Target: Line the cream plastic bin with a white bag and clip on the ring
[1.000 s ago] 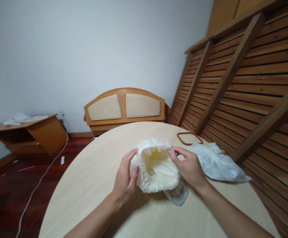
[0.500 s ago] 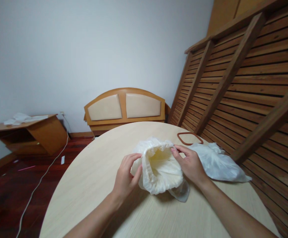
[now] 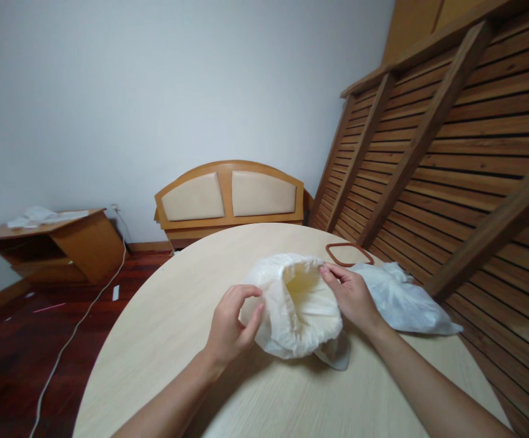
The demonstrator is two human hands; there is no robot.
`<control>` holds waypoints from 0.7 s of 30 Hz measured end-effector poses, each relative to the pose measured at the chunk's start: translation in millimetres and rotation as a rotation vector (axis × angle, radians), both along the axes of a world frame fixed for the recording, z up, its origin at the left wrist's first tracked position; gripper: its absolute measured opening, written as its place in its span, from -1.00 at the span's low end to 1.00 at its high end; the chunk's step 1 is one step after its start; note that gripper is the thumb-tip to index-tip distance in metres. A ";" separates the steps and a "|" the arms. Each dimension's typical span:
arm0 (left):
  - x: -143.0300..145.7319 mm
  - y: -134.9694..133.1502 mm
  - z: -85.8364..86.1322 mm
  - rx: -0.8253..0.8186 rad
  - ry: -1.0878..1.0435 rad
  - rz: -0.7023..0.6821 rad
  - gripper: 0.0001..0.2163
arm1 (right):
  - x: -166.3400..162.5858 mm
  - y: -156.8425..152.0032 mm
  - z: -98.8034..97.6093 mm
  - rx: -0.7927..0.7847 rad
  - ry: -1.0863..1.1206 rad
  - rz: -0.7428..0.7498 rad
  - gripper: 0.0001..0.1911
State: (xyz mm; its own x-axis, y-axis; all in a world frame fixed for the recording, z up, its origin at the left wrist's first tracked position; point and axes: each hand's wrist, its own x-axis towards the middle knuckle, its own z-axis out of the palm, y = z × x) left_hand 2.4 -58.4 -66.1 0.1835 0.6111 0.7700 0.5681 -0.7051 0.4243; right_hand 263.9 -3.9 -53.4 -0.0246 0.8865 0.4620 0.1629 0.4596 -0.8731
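A white plastic bag (image 3: 276,316) is on the table in front of me, its gathered mouth facing up and toward me. The inside looks yellowish; whether a container sits within it is hidden. My right hand (image 3: 351,298) pinches the bag's rim on the far right side. At the bag's left side is my left hand (image 3: 235,322), thumb and fingers apart in a curve, close to the plastic and not closed on it. A loose flap of thin plastic (image 3: 337,351) spreads on the table below the bag's right side.
The round pale table (image 3: 164,353) carries a brown rounded ring-shaped frame (image 3: 369,258) and a second, filled-looking whitish plastic bag (image 3: 405,301) at right. A slatted wooden panel (image 3: 474,176) leans beside it. Behind stand a headboard (image 3: 227,194) and a low desk (image 3: 82,246); a cable (image 3: 75,334) crosses the floor.
The left part of the bag's rim has moved away from my left fingers to the right, narrowing the mouth. My left hand has let go of it; my right hand stays on the rim.
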 end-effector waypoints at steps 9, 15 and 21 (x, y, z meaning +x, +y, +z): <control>2.2 6.1 -9.8 0.004 0.067 -0.045 -0.95 | 1.0 2.2 -3.5 -0.051 0.052 0.042 -0.56; 3.5 2.3 -7.3 -0.030 0.145 -0.028 -0.93 | -0.1 2.2 -3.0 -0.054 0.043 0.043 -0.52; 1.5 1.7 -8.7 -0.051 0.169 0.036 -0.93 | 0.4 3.1 -3.4 -0.055 0.065 0.050 -0.55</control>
State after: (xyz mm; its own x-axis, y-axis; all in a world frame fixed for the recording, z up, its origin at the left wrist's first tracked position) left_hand 3.9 -56.7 -74.9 0.2847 0.6573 0.6978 0.6590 -0.6628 0.3555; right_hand 264.3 -0.8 -56.9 -0.0411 0.9092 0.4143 0.0835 0.4164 -0.9054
